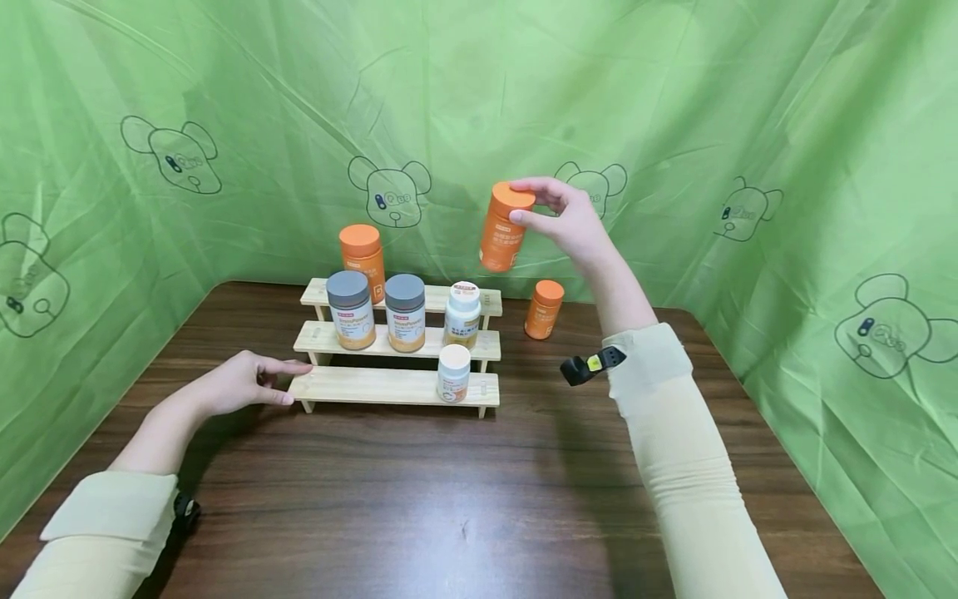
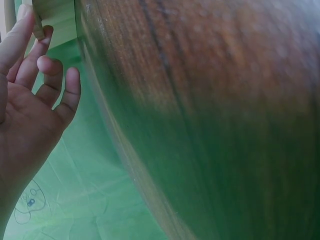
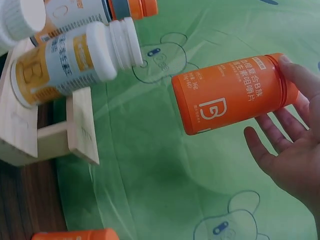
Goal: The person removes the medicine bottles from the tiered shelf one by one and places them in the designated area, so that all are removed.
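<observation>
My right hand (image 1: 563, 218) grips a tall orange bottle (image 1: 503, 233) by its orange cap, up in the air behind the right end of the stepped wooden rack (image 1: 367, 385). In the right wrist view the held bottle (image 3: 230, 95) shows white lettering and a big B; thumb and fingers are around its cap. My left hand (image 1: 243, 384) pinches the left end of the rack's lowest step between thumb and index finger. In the left wrist view the other fingers of that hand (image 2: 35, 95) are loosely bent beside the rack's end (image 2: 55, 20).
Another tall orange bottle (image 1: 362, 259) stands on the top step, left. Two grey-capped jars (image 1: 352, 320) and a white bottle (image 1: 462, 318) occupy the middle step; a small white bottle (image 1: 453, 376) is on the lowest. A small orange bottle (image 1: 543, 312) stands on the table (image 1: 419, 491), right of the rack.
</observation>
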### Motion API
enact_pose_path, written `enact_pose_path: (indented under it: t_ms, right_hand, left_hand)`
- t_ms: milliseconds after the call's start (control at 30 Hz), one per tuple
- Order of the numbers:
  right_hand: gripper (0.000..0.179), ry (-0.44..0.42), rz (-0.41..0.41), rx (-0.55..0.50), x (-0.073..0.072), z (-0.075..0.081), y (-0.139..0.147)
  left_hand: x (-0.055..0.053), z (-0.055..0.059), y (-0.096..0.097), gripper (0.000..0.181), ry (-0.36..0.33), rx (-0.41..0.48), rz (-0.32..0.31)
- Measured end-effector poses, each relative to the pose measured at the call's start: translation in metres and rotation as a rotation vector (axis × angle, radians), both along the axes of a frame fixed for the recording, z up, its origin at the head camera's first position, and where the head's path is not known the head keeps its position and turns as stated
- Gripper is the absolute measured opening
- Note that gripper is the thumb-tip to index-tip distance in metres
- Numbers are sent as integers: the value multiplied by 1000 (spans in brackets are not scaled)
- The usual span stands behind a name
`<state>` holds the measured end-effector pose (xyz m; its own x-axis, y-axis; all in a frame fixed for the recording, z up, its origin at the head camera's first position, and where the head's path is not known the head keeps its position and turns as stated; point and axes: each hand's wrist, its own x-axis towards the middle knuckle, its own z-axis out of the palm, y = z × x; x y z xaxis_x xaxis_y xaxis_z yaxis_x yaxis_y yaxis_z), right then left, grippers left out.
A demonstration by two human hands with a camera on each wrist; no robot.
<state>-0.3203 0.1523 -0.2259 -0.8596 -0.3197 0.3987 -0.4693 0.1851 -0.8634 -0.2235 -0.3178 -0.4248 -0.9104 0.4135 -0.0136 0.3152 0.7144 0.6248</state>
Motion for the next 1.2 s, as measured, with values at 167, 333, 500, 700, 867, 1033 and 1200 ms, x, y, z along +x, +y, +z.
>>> enact_pose_path:
  t_ms: [167, 333, 500, 700, 867, 1033, 1200]
  right_hand:
    - [41, 6, 6, -36, 1, 0, 14]
    - [40, -10, 17, -66, 3, -2, 28]
    - [39, -11, 22, -77, 2, -4, 43]
    - [38, -13, 28, -86, 3, -7, 60]
    - [37, -1, 32, -107, 5, -11, 75]
    - [36, -3, 41, -138, 6, -15, 91]
    - [37, 5, 30, -140, 6, -20, 106]
  left_hand:
    - [-1, -1, 0, 53, 0, 0, 0]
    - [0, 0, 0, 53, 11, 2, -5]
    - [0, -1, 1, 52, 11, -2, -4]
    - [1, 0, 2, 52, 21, -5, -4]
    - [2, 1, 3, 53, 13, -6, 0]
    - [3, 1, 4, 53, 2, -3, 6]
    - [2, 1, 3, 54, -3, 1, 10]
